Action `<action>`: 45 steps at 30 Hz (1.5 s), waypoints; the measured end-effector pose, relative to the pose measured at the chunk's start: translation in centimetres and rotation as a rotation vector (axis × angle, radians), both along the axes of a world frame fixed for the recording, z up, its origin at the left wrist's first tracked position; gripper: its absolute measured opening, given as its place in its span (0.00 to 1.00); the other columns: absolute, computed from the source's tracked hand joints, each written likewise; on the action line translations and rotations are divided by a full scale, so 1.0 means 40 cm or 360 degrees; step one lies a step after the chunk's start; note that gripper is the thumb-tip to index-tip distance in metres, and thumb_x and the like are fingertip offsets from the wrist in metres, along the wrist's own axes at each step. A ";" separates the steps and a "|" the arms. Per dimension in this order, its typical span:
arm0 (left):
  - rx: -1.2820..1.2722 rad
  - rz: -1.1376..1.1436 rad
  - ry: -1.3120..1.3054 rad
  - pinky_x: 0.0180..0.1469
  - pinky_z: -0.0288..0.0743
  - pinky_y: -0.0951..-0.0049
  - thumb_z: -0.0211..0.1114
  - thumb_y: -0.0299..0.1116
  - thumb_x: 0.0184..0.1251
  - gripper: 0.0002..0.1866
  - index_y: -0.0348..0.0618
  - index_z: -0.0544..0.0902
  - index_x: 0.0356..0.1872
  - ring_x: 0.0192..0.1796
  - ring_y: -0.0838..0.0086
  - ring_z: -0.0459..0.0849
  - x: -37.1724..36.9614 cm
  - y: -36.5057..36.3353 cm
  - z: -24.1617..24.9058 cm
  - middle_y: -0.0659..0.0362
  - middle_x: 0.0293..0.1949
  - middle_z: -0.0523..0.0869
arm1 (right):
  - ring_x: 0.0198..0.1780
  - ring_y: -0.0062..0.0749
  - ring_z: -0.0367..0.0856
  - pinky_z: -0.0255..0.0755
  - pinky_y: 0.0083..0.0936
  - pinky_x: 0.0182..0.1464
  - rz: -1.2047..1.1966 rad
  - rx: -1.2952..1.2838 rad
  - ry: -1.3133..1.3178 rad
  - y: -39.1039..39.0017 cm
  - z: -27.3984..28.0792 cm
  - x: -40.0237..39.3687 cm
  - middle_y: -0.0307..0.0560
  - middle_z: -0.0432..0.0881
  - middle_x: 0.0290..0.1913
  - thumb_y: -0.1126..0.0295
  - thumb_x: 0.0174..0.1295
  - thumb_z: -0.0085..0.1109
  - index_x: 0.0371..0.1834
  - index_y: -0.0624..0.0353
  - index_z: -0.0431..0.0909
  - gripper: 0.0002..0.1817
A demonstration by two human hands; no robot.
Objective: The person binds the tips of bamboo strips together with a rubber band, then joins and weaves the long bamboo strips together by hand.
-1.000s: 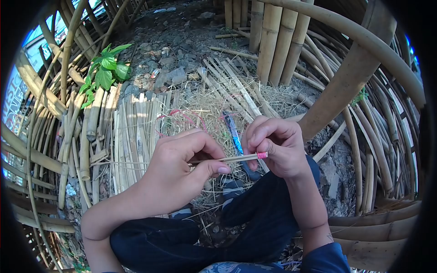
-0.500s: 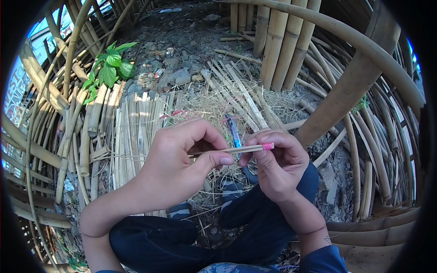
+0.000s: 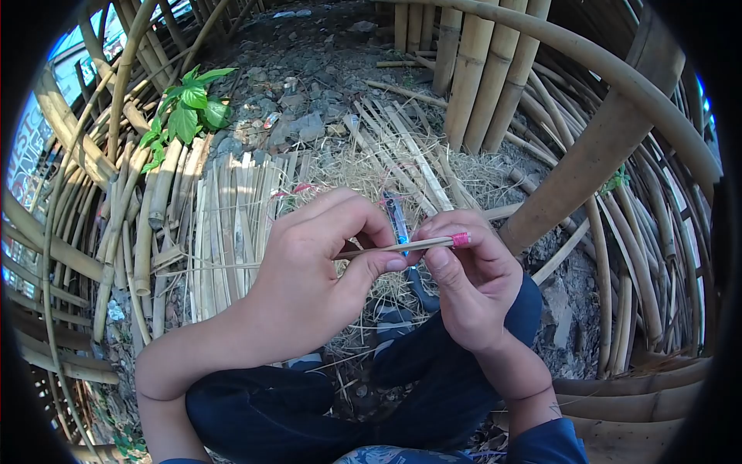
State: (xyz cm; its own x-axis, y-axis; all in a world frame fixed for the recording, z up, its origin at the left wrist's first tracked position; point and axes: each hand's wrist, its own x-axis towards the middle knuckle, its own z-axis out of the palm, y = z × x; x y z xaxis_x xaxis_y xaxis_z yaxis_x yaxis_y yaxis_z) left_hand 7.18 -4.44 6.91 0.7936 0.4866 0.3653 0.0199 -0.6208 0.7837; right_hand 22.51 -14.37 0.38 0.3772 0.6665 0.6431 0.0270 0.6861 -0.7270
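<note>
Left hand (image 3: 311, 251) pinches thin sticks (image 3: 417, 245); right hand (image 3: 478, 280) curls nearly closed on them. Pink wrap (image 3: 461, 239) sits higher than a second ago, clear of right thumb (image 3: 443, 264).

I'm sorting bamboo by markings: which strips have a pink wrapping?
The thin strips in the left hand and right hand, with pink wrapping at one end; the pale strips on the ground show none.

Matt bamboo-like sticks (image 3: 430, 244), plastic-looking pink binding (image 3: 461, 240), smooth bamboo pole (image 3: 589, 166), rough stony ground (image 3: 267, 94)
</note>
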 end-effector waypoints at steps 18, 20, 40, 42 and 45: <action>0.0034 0.0082 0.0012 0.39 0.78 0.76 0.69 0.21 0.57 0.06 0.34 0.80 0.32 0.36 0.78 0.81 0.004 -0.003 -0.003 0.58 0.34 0.80 | 0.47 0.28 0.79 0.78 0.22 0.47 -0.0020 -0.0172 -0.0116 -0.012 0.021 0.007 0.52 0.76 0.49 0.86 0.62 0.57 0.46 0.70 0.77 0.10; -0.0049 0.0083 -0.0044 0.39 0.78 0.76 0.69 0.21 0.57 0.06 0.34 0.80 0.33 0.36 0.78 0.81 0.006 -0.003 -0.007 0.57 0.33 0.80 | 0.46 0.27 0.79 0.78 0.21 0.46 0.0023 -0.0263 -0.0036 -0.016 0.024 0.002 0.51 0.77 0.48 0.86 0.62 0.57 0.46 0.70 0.78 0.10; 0.0161 0.0111 -0.0181 0.34 0.75 0.76 0.68 0.21 0.59 0.05 0.35 0.80 0.32 0.32 0.76 0.81 0.024 -0.013 -0.030 0.57 0.30 0.81 | 0.41 0.24 0.80 0.78 0.21 0.44 -0.0035 -0.0311 0.0230 -0.010 0.009 -0.018 0.48 0.79 0.42 0.82 0.65 0.56 0.41 0.70 0.76 0.04; 0.0146 0.0104 -0.0154 0.34 0.76 0.77 0.67 0.20 0.59 0.05 0.34 0.79 0.33 0.32 0.76 0.82 0.024 -0.014 -0.029 0.57 0.30 0.81 | 0.41 0.25 0.81 0.79 0.22 0.44 0.0026 -0.0282 0.0258 -0.003 -0.001 -0.006 0.49 0.79 0.43 0.82 0.65 0.56 0.42 0.70 0.76 0.05; 0.0197 0.0098 -0.0174 0.34 0.78 0.78 0.66 0.20 0.61 0.04 0.33 0.78 0.33 0.32 0.77 0.83 0.024 -0.013 -0.026 0.56 0.30 0.81 | 0.42 0.28 0.81 0.80 0.26 0.45 0.0237 -0.0249 0.0451 0.000 0.005 -0.002 0.51 0.80 0.45 0.81 0.65 0.56 0.44 0.71 0.76 0.06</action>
